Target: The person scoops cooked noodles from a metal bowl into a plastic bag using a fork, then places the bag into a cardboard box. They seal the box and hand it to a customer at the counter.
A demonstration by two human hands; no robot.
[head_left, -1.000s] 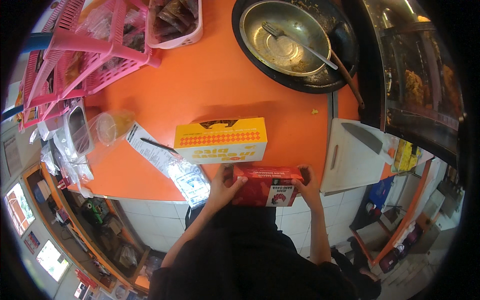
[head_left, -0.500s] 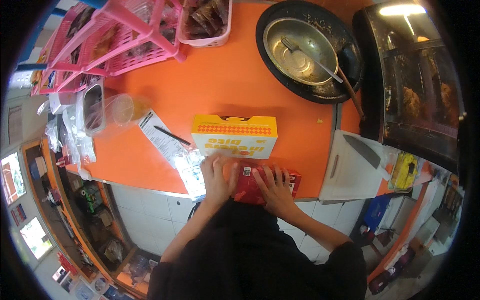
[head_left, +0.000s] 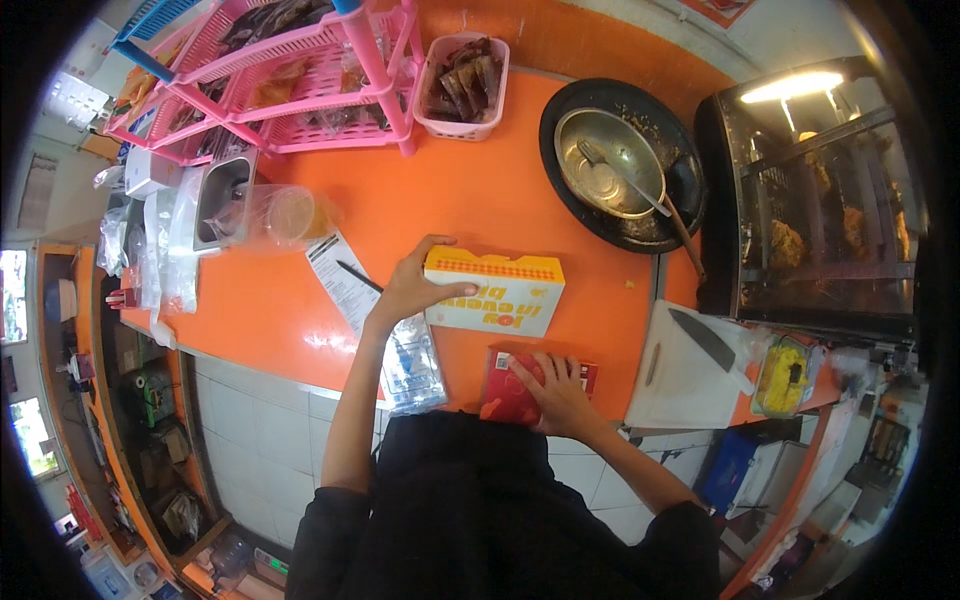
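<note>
1. Left hand (head_left: 412,288) is gripping the yellow-and-white box (head_left: 490,300), half-open around its left end!
2. Right hand (head_left: 560,395) is lying spread on the red box (head_left: 503,388).
3. Both boxes are sitting toward the near edge of the orange surface (head_left: 450,190), red nearer.

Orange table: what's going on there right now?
A person's left hand is around the left end of the yellow-and-white box, thumb in front. The right hand rests, fingers spread, on the red box, at the table's near edge. To the left, a pen lies on paper; to the right, a knife lies on a board.
</note>
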